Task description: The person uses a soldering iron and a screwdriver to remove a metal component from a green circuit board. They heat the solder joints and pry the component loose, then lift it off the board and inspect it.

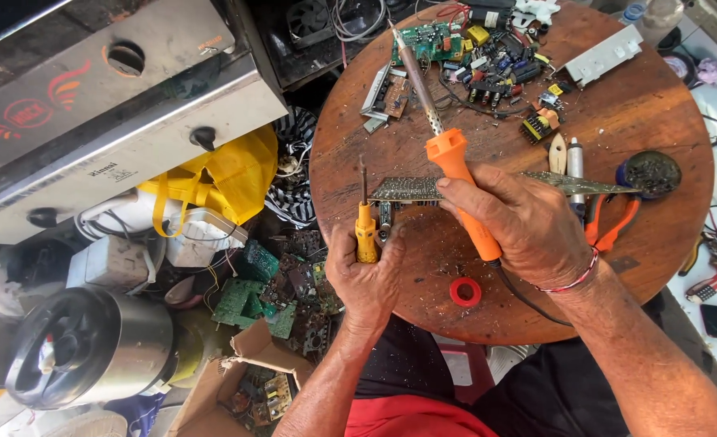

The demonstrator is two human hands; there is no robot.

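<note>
Soldering iron (455, 174) sits clenched in my right hand (528, 222); my left hand (366, 271) grips a yellow screwdriver (365, 231) beside the circuit board (411, 189) on the round bench (650, 105).

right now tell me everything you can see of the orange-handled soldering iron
The orange-handled soldering iron has a bright plastic grip flaring to a collar, then a long metal barrel with vent holes, tip pointing up and left over the round wooden table. The right hand grips its handle. A black cord leaves its rear end. It hangs above the circuit board.
</note>
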